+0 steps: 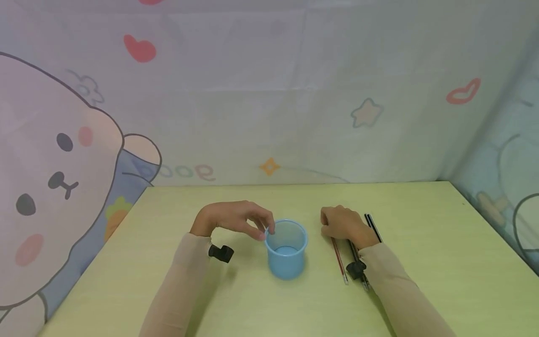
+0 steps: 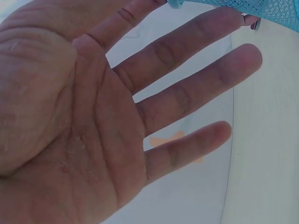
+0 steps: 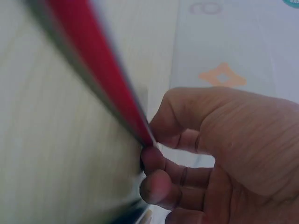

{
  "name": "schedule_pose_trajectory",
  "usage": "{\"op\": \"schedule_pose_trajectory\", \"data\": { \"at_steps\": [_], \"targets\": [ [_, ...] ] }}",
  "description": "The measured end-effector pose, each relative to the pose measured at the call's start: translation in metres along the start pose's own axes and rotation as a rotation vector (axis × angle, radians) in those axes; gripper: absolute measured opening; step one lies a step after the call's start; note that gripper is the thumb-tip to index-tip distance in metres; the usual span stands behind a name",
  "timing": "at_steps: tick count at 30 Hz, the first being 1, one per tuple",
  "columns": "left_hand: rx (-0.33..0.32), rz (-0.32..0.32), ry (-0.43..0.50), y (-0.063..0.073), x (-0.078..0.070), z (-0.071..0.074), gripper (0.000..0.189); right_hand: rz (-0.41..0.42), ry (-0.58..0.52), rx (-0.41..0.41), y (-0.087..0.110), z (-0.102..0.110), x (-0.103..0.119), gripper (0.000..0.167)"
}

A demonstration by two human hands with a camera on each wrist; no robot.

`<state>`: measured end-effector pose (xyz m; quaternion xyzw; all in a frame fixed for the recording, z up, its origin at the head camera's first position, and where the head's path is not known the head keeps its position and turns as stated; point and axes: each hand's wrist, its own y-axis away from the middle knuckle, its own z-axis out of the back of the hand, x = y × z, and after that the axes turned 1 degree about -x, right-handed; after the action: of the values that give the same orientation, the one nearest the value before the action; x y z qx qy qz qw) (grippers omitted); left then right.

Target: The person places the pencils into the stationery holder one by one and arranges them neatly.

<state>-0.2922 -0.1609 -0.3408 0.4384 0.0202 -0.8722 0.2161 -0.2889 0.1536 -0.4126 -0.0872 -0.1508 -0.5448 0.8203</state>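
Note:
A light blue pen holder stands upright on the table, its wall showing as mesh in the left wrist view. My left hand holds its left rim, with the thumb at the outside and a fingertip over the inner edge. The other fingers stretch out straight. To the right of the holder, my right hand pinches a red pencil between thumb and index finger. That red pencil runs up close to the right wrist camera. Several dark pencils lie beneath and beside the right hand, partly hidden by it.
The pale yellow table ends at a printed cloth backdrop behind. A cartoon bear is printed on the cloth at the left. A black wrist camera sits over the dark pencils.

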Motion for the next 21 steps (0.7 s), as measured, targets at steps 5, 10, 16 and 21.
{"op": "schedule_pose_trajectory", "data": {
  "at_steps": [5,10,16,21],
  "targets": [
    [0.0,0.009,0.0,0.001,0.0,0.001,0.018,0.009,-0.032,0.02,-0.003,0.0,-0.002,0.006],
    [0.001,0.024,0.018,0.002,0.0,0.0,0.018,0.063,-0.155,0.047,-0.004,0.007,-0.007,0.005],
    [0.005,0.019,0.004,0.001,0.001,0.0,0.021,0.153,-0.344,-0.024,0.0,0.031,-0.003,0.013],
    [0.001,0.017,-0.013,0.0,-0.001,0.001,0.021,0.227,-0.471,-0.161,0.009,0.053,0.005,0.019]
  ]
}}
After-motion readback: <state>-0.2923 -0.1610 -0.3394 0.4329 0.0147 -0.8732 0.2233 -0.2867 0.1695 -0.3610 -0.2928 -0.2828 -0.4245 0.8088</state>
